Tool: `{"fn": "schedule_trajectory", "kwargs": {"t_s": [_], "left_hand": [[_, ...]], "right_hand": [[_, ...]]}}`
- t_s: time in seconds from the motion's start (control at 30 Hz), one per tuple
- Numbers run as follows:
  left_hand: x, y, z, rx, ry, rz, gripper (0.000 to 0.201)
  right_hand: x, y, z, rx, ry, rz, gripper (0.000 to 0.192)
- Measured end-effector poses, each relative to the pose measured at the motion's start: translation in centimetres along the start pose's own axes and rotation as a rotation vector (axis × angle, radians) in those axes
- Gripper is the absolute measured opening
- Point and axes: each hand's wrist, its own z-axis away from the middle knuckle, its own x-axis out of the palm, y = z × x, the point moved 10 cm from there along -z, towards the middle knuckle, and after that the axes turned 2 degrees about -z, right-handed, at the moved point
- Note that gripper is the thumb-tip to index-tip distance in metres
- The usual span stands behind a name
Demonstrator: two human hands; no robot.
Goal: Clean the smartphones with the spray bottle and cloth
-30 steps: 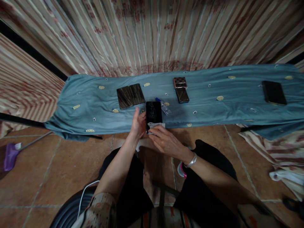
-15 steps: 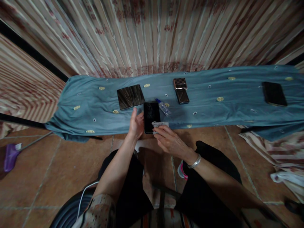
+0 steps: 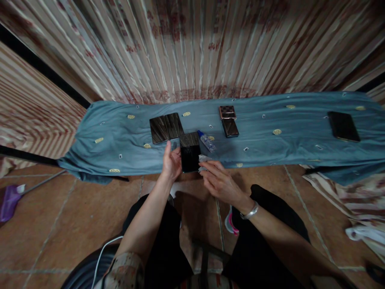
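A black smartphone (image 3: 190, 153) is tilted over the front edge of the cloth-covered bench. My left hand (image 3: 172, 163) supports it from its left side, thumb pointing up and the other fingers partly behind the phone. Between the fingers of my right hand (image 3: 219, 178) is a crumpled pale grey wipe (image 3: 203, 162), at the phone's lower right edge. Just behind the phone lies a small clear bottle with a blue cap (image 3: 207, 142). To the left, an opened dark folding phone (image 3: 166, 127) rests flat, close to the held one.
A flip phone with a checkered part (image 3: 228, 121) lies right of the bottle. Farther right is a dark tablet-like device (image 3: 343, 126). The bench wears a blue cloth (image 3: 300, 148), with a striped curtain (image 3: 192, 52) behind. A purple brush head (image 3: 10, 202) is on the tiled floor.
My right hand and the wipe have shifted slightly right, from the phone's lower screen to its right edge. The phone's tilt has changed, and its upper part now shows a reflection.
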Motion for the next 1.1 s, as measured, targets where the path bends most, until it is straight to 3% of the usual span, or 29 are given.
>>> {"fn": "schedule_trajectory", "kwargs": {"t_s": [0.23, 0.63, 1.1], "left_hand": [[0.4, -0.1, 0.4, -0.01, 0.023, 0.018, 0.073], [0.2, -1.4, 0.1, -0.049, -0.017, -0.014, 0.07], [1.2, -3.9, 0.5, -0.174, -0.123, -0.049, 0.068]], "right_hand": [[-1.5, 0.5, -0.5, 0.058, 0.139, -0.085, 0.021], [-2.0, 3.1, -0.4, 0.289, 0.164, -0.332, 0.018], [-2.3, 7.2, 0.1, 0.416, 0.245, -0.417, 0.018]]}}
